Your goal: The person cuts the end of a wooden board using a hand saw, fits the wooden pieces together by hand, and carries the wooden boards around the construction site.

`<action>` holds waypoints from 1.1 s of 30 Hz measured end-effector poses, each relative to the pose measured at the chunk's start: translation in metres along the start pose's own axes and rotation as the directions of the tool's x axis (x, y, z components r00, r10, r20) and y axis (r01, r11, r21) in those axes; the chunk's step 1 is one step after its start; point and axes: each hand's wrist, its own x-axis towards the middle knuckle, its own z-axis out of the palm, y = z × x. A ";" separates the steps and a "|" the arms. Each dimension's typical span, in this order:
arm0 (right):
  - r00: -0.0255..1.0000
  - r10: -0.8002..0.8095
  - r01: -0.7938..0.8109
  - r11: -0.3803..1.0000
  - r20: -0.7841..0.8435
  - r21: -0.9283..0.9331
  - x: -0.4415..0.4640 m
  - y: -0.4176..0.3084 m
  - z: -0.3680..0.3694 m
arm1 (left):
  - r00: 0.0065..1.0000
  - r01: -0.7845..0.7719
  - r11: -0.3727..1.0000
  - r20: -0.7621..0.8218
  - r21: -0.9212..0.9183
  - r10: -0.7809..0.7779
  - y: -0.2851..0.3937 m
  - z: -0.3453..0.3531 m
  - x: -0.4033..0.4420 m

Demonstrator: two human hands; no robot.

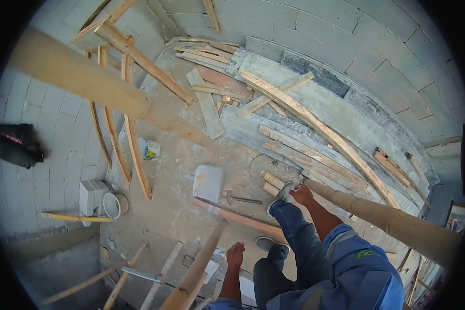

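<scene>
My left hand (236, 253) is raised above the floor on the lower side, its fingers curled closed. Whatever it may hold is hidden. My right hand (301, 195) is also closed, over my forward shoe and beside the end of a thick round pole (377, 217). I cannot make out anything inside its fingers. On the floor in front of my feet lies a hammer (245, 200), with short wood blocks (272, 182) near it. A long plank (243, 218) runs along the floor between the hammer and my rear shoe.
Blurred round poles (88, 77) cross the upper left. Timber frames (130, 139) lean at the left wall, with a bucket (115, 205) and blocks (92, 197) below. A pale slab (207, 183) lies mid-floor. Boards and a long beam (320, 129) fill the right side.
</scene>
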 end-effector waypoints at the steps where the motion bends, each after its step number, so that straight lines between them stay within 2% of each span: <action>1: 0.999 0.051 -0.052 0.999 -0.017 -0.017 0.013 0.000 -0.010 | 1.000 0.002 0.999 0.026 0.032 -0.003 0.039 0.004 0.001; 3: 1.000 -0.026 0.025 0.971 -0.002 -0.240 0.098 0.054 0.024 | 0.995 -0.078 0.996 -0.064 0.043 0.080 0.104 0.028 0.017; 6: 0.996 0.084 -0.084 0.970 -0.011 -0.228 0.154 0.035 0.028 | 0.992 -0.118 0.981 -0.025 0.157 0.124 0.187 0.061 0.058; 8: 1.000 -0.008 0.008 0.999 -0.001 0.045 0.150 -0.039 -0.022 | 0.977 -0.214 0.927 0.057 0.308 0.207 0.222 0.084 0.097; 9: 1.000 -0.011 0.010 0.996 0.009 0.091 0.158 -0.067 -0.040 | 0.961 -0.278 0.884 0.103 0.375 0.258 0.249 0.096 0.117; 11: 0.999 -0.025 0.019 0.983 0.031 0.181 0.177 -0.112 -0.071 | 0.938 -0.346 0.891 0.127 0.294 0.322 0.305 0.120 0.144; 15: 0.999 -0.020 0.024 0.985 -0.029 0.169 0.229 -0.152 -0.114 | 0.915 -0.401 0.902 0.114 0.159 0.386 0.420 0.159 0.198; 19: 0.990 -0.024 0.045 0.988 -0.139 0.150 0.273 -0.178 -0.150 | 0.901 -0.434 0.876 0.100 0.212 0.422 0.488 0.192 0.325; 21: 0.971 -0.078 0.100 0.991 -0.226 0.087 0.307 -0.183 -0.164 | 0.917 -0.398 0.891 0.117 0.218 0.381 0.546 0.222 0.384; 24: 0.934 -0.160 0.131 0.985 -0.318 -0.111 0.366 -0.206 -0.180 | 0.894 -0.440 0.764 0.146 0.472 0.424 0.609 0.255 0.492; 25: 0.913 -0.215 0.169 0.973 -0.348 -0.159 0.386 -0.216 -0.182 | 0.881 -0.471 0.753 0.199 0.460 0.429 0.656 0.263 0.501; 26: 0.904 -0.249 0.189 0.962 -0.348 -0.198 0.407 -0.230 -0.185 | 0.826 -0.563 0.748 0.236 0.351 0.512 0.644 0.267 0.577; 27: 0.880 -0.305 0.222 0.941 -0.364 -0.254 0.428 -0.242 -0.185 | 0.765 -0.618 0.623 0.184 0.480 0.617 0.676 0.277 0.587; 29: 0.915 -0.289 0.216 0.940 -0.283 -0.263 0.467 -0.267 -0.185 | 0.720 -0.664 0.534 0.255 0.524 0.645 0.736 0.293 0.599; 31: 0.908 -0.305 0.218 0.930 -0.288 -0.296 0.497 -0.293 -0.183 | 0.718 -0.675 0.483 0.348 0.558 0.603 0.764 0.309 0.624; 33: 0.889 -0.338 0.247 0.922 -0.309 -0.299 0.522 -0.302 -0.175 | 0.736 -0.649 0.458 0.347 0.607 0.582 0.774 0.324 0.656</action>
